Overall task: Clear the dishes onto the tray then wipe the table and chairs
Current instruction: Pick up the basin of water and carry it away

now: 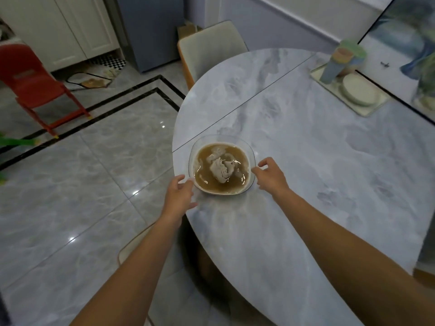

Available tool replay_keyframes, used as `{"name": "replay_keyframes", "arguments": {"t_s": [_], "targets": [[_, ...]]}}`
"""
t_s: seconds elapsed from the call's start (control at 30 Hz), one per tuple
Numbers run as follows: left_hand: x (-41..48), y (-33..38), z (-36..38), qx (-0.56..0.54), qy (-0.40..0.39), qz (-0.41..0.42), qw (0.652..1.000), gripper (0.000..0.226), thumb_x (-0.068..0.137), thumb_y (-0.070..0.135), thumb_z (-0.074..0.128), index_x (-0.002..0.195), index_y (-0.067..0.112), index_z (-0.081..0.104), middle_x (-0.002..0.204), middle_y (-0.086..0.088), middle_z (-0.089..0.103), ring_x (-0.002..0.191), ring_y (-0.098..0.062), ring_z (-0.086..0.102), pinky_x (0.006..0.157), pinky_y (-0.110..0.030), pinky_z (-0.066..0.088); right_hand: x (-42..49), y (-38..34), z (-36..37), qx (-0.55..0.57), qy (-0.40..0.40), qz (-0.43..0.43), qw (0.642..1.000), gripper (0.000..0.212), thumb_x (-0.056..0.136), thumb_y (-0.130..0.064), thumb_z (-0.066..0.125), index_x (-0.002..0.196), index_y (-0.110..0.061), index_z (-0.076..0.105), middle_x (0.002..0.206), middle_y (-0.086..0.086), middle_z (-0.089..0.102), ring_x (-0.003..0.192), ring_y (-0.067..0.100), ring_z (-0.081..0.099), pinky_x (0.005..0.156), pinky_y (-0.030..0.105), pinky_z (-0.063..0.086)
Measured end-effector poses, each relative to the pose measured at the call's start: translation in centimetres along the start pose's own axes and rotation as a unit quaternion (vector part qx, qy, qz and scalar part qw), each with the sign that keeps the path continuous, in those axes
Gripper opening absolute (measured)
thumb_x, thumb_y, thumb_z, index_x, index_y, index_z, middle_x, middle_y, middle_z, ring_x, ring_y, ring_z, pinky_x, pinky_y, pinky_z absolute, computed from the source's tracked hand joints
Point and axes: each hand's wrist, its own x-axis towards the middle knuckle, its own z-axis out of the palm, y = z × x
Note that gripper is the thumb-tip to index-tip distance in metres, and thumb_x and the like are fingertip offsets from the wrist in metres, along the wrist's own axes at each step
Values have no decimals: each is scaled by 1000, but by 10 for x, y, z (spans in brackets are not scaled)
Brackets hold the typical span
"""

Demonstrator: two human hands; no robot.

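Here we are at the clearing step, with both hands reaching for the glass bowl point(222, 164), which sits near the rounded end of the marble table point(306, 172) and is nearly full of brown broth with a pale lump in it. Our left hand point(180, 195) is just at the bowl's near-left rim, fingers spread and curved, seemingly brushing the glass but not closed on it. Our right hand point(270, 175) is at the bowl's right rim, fingers likewise parted in a loose curl, at most brushing the rim; neither hand has a real hold. The tray point(367, 110) lies well apart from the bowl, at the far side of the table by the wall, already carrying a stack of pale plates point(360, 91) and some stacked cups point(341, 62). Beyond the bowl, a cream chair point(211, 48) is tucked against the table. We judge the next move calls for both hands to close evenly on opposite rims, lift level and carry slowly, since broth this high would slop over at any tilt. The wiping has yet to come.
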Motion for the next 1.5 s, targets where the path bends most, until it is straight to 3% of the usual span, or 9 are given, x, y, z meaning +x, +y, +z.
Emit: {"name": "replay_keyframes", "arguments": {"t_s": [0.13,0.3,0.43,0.53,0.8,0.93,1.1,1.27,1.5], "targets": [[15,5,9,-37,-36,-36,998,43,108,31,53,150,28,44,130,-3,62,110,-22,66,88,-49,62,1,3,11,85,-43,54,994,37,92,-37,67,125,-26,55,96,4,63,79,23,65,83,47,63],[27,6,15,-113,-81,-63,988,48,106,20,56,151,31,44,117,-2,73,109,-30,73,102,-61,54,-1,4,17,256,-89,90,958,36,100,-16,62,133,-26,52,110,5,66,82,20,71,58,33,59],[39,1,17,-162,-113,-87,976,55,110,22,50,159,37,33,120,2,71,115,-34,71,100,-65,53,3,9,21,285,-101,94,949,42,100,-3,50,133,-30,52,114,13,69,92,31,73,79,52,64],[43,0,20,-171,-134,-83,973,50,111,21,46,156,40,37,130,-2,69,116,-32,70,90,-61,60,4,14,21,308,-111,92,941,46,100,0,51,134,-30,54,110,15,71,88,30,72,76,49,64],[46,1,22,-171,-124,-73,975,41,112,17,43,147,41,45,122,-5,72,98,-30,76,72,-49,66,9,20,23,320,-100,83,938,52,97,6,55,137,-27,57,103,16,75,82,28,74,70,46,64],[43,-3,22,-182,-123,-71,973,35,113,17,42,139,39,50,120,-5,72,94,-29,77,66,-45,65,7,18,23,296,-92,71,948,52,96,2,58,137,-29,58,111,28,72,99,39,74,68,44,64],[37,-8,17,-185,-128,-62,972,32,111,18,45,135,37,54,122,-5,71,98,-29,77,75,-48,65,1,18,17,268,-100,55,957,55,96,-1,61,144,-28,55,112,23,74,101,37,74,66,40,63],[22,-14,9,-196,-113,-64,972,36,111,19,46,143,34,54,129,-7,68,105,-33,76,74,-49,65,-11,18,11,264,-123,41,956,45,98,-2,61,125,-38,61,110,21,75,98,32,74,66,37,63],[-15,-20,0,-225,-85,-57,969,35,112,20,45,142,34,55,133,-8,67,115,-35,70,80,-56,63,-28,15,-1,248,-153,10,957,45,97,0,60,127,-34,62,88,10,76,79,22,74,66,39,62]]}}
